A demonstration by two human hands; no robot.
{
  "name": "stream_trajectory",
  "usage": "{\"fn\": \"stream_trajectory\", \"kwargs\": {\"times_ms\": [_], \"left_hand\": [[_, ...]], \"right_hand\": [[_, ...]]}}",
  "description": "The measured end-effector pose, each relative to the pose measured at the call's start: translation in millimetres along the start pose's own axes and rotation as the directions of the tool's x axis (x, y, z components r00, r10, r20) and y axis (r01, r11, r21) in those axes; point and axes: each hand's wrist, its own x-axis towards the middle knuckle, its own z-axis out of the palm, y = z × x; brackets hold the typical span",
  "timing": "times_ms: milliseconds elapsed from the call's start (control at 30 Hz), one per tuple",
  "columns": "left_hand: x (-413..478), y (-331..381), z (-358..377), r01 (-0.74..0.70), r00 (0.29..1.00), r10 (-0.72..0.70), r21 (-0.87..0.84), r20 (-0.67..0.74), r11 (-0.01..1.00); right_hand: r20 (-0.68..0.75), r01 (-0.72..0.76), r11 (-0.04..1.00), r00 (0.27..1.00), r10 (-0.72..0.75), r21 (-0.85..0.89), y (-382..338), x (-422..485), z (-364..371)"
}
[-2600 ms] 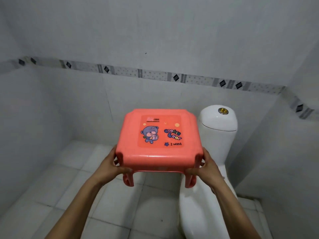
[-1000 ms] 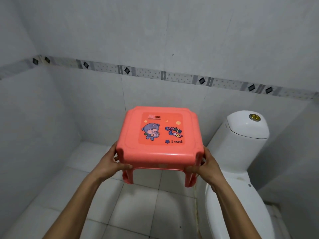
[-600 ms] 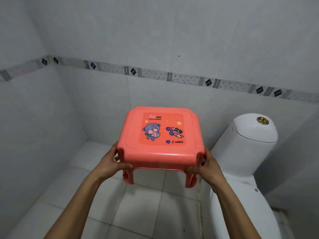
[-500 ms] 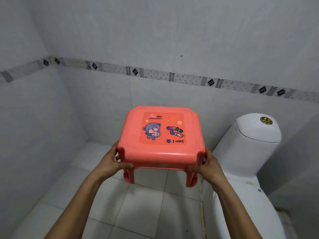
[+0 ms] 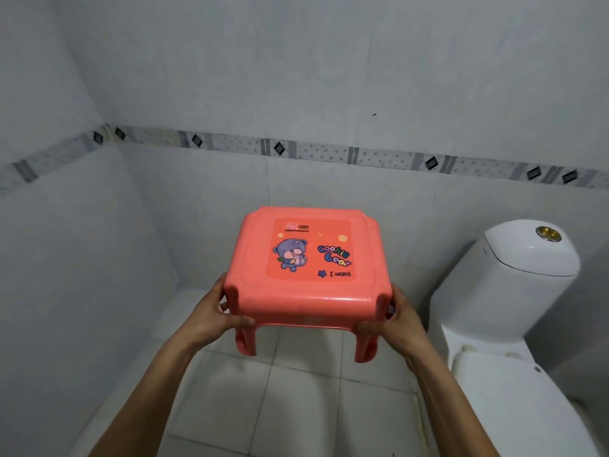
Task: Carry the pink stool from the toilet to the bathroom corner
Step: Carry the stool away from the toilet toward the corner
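Note:
The pink stool [image 5: 309, 291], a small plastic one with a cartoon bear sticker on its seat, hangs upright in the air in front of me, above the floor tiles. My left hand [image 5: 211, 316] grips its left rim and my right hand [image 5: 397, 324] grips its right rim, fingers curled under the seat edge. The two near legs show below the seat; the far legs are hidden. The white toilet [image 5: 507, 291] stands to the right of the stool. The bathroom corner [image 5: 171, 291] lies to the left, beyond the stool.
Grey tiled walls with a patterned border strip [image 5: 329, 153] close the space at the back and left. White floor tiles [image 5: 296, 407] stretch between the left wall and the toilet. The toilet's closed lid [image 5: 520, 407] fills the lower right.
The view has swung left: the toilet has slid from behind the stool to the right edge, and the left corner has come further into view. Both hands keep the same grip.

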Motion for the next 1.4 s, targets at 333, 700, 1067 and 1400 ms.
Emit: {"fn": "stream_trajectory", "kwargs": {"times_ms": [333,700,1067,1400], "left_hand": [[12.6,-9.3,-63.3,0.002,0.999,-0.002,0.021,0.041,1.000],[18.1,-10.7,-78.2,0.015,0.999,-0.014,-0.019,0.045,1.000],[26.4,-10.5,-65.9,0.003,1.000,-0.002,-0.049,0.017,0.999],[26.0,-19.1,-62.7,0.009,1.000,-0.010,-0.078,-0.010,0.997]], "right_hand": [[-0.020,-0.016,1.000,1.000,0.016,0.009,-13.1,4.4,62.6],[-0.016,-0.012,0.999,1.000,0.012,-0.049,-23.0,15.0,74.0],[0.001,-0.003,0.997,1.000,0.004,-0.079,-23.1,35.8,64.0],[0.043,-0.012,0.995,0.999,0.016,-0.100,-24.4,42.1,63.0]]}}
